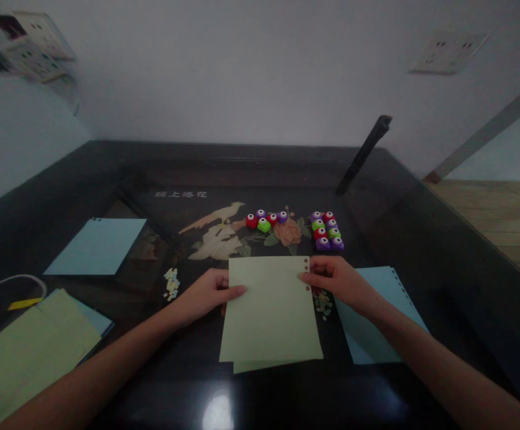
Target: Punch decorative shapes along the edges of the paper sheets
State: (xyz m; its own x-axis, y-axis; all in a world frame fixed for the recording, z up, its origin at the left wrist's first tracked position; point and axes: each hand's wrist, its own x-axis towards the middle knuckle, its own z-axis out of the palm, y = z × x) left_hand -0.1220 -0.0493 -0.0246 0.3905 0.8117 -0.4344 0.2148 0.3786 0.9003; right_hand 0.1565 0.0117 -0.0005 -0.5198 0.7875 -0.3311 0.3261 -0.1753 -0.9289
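Two pale green sheets of paper (pixel 269 316) are held up in front of me, one slightly offset behind the other. My left hand (pixel 213 292) pinches their left edge, thumb in front and fingers behind. On the right edge my right hand (pixel 336 278) grips near the upper corner, beside a short column of punched shapes that look like small stars or flowers. Beyond the paper lie several red, purple and green craft punches (pixel 266 220) in a loose cluster. A second group of craft punches (pixel 327 231) stands in two columns to the right.
Small punched paper pieces (pixel 171 283) lie left of my left hand. A blue sheet (pixel 381 313) with a punched edge is under my right forearm; another blue sheet (pixel 98 246) lies left. Green paper (pixel 40 358) and a white cable (pixel 6 278) are nearer left. A black bar (pixel 364 155) rises behind.
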